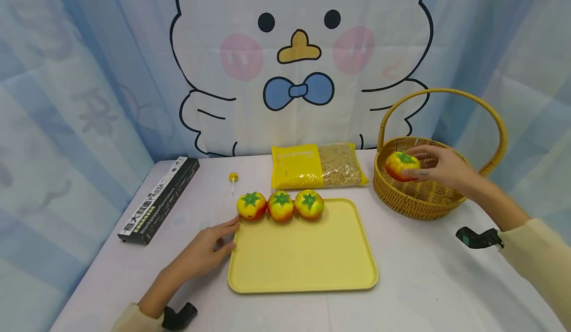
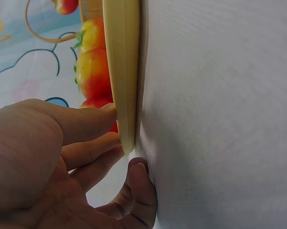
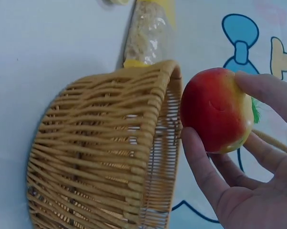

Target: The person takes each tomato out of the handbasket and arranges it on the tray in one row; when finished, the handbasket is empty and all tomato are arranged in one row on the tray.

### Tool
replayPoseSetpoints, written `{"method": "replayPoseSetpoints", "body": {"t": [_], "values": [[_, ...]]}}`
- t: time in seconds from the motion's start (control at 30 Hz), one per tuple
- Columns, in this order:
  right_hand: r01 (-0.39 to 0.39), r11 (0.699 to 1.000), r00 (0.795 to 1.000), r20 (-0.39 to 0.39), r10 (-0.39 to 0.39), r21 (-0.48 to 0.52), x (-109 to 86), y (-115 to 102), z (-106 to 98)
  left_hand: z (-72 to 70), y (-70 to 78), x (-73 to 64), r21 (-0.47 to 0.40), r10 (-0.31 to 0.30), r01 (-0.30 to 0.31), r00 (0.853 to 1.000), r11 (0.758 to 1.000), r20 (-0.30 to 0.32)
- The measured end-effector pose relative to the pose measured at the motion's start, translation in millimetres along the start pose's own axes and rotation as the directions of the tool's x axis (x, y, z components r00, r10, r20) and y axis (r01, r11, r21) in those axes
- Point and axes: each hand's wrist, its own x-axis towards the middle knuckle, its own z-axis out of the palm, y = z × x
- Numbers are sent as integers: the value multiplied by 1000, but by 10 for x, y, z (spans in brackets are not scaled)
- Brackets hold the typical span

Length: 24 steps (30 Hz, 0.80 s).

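Note:
My right hand (image 1: 439, 166) holds a red and yellow tomato (image 1: 401, 166) with a green star-shaped top, thumb and fingertips round its sides. In the right wrist view the tomato (image 3: 217, 110) hangs just above the rim of the wicker basket (image 3: 110, 143). My left hand (image 1: 207, 245) is at the left side of the yellow tray (image 1: 303, 257), fingertips touching its rim (image 2: 122, 71). Three similar tomatoes sit side by side along the tray's far edge: a left one (image 1: 252, 206), a middle one (image 1: 281, 206) and a right one (image 1: 310, 205).
The basket's tall arched handle (image 1: 446, 91) rises on the right. Behind the tray lies a yellow bag (image 1: 299, 168) with a clear window. A small lollipop (image 1: 233, 177) is left of it, and a black pasta box (image 1: 160, 200) lies farther left. Printed curtains surround the table.

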Motion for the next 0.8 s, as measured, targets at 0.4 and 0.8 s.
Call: {"method": "replayPoseSetpoints", "body": {"t": [0.4,0.8], "values": [[90,996,996,-10,-90,7,-116,-274,223,26,8,5,20,-48,48,999,999,-14],[157,987,988,-10,-157,39,-146,-378,455,23,9,18,19,-55,56,998,998,-13]]}}
